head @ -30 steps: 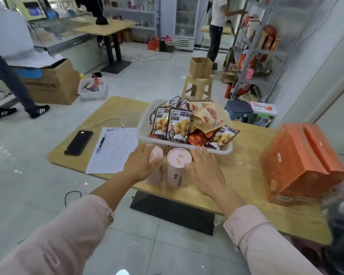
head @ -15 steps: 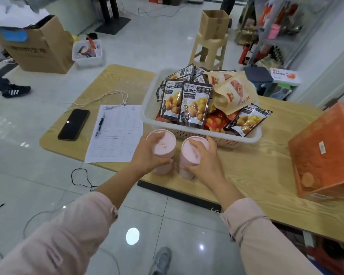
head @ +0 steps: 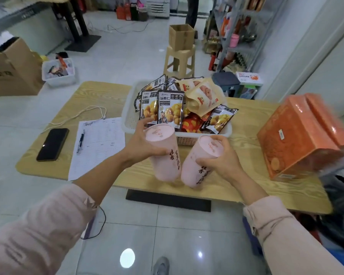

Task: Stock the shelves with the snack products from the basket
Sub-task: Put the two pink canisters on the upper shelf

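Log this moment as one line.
left hand: grips left pink canister | right hand: grips right pink canister | canisters: tilted | basket: holds snack packets

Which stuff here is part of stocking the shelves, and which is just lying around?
For the job: left pink canister gripped by the left hand; right pink canister gripped by the right hand; white basket of snack packets; metal shelves.

Lying about: phone, pen, paper sheet, white cable, orange box.
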